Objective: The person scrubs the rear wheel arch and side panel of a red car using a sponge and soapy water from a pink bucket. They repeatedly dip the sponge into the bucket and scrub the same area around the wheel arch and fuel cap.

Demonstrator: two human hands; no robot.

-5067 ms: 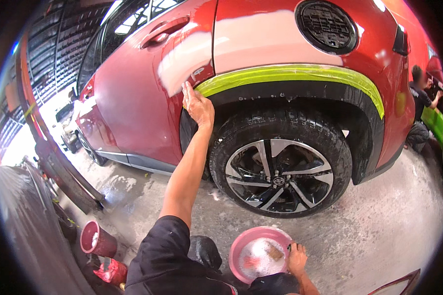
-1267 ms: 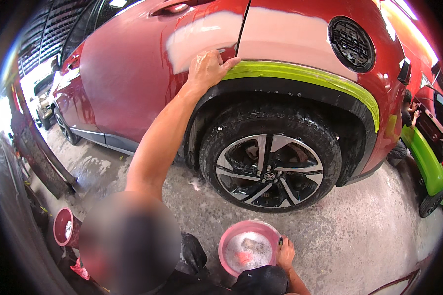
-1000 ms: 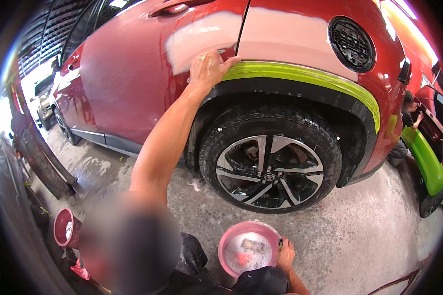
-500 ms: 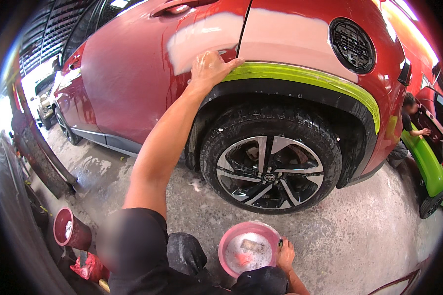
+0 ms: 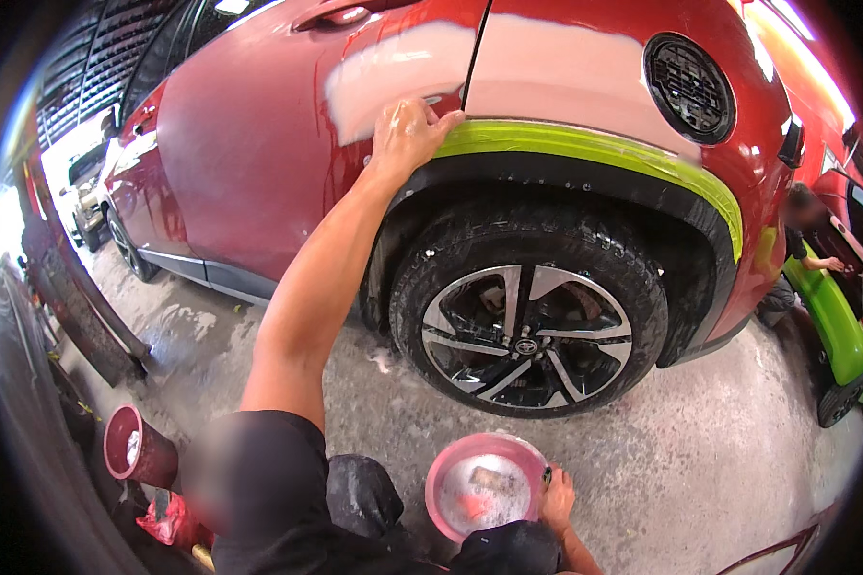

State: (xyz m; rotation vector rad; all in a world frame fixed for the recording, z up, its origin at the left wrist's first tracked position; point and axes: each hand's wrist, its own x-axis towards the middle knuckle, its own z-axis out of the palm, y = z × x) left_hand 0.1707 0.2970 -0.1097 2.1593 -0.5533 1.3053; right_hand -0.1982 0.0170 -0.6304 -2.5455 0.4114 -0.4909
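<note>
My left hand (image 5: 405, 134) rests on the red car's rear door (image 5: 249, 144), at the lower edge of a pale pink patch (image 5: 393, 77). Its thumb sticks out toward the door gap, and the wet fingers lie against the panel; anything under them is hidden. Bright green tape (image 5: 566, 140) runs along the black wheel arch trim beside it. Low on my right, my right hand (image 5: 558, 498) is closed at the rim of a pink basin (image 5: 441, 470). A small dark thing shows at its fingers, too little to name. Suds, a brownish block (image 5: 489, 478) and a pinkish piece (image 5: 472, 504) are in the basin.
The rear wheel (image 5: 527, 335) stands in front of me. A dark red bucket (image 5: 144, 450) and a red bag (image 5: 171, 522) are at lower left. To the left rises a post (image 5: 62, 268). Another person (image 5: 804, 230) works by a green car part (image 5: 839, 316) at far right.
My left hand has shifted very slightly left, and its thumb has drawn in from the door gap. The right hand and basin look unmoved.
</note>
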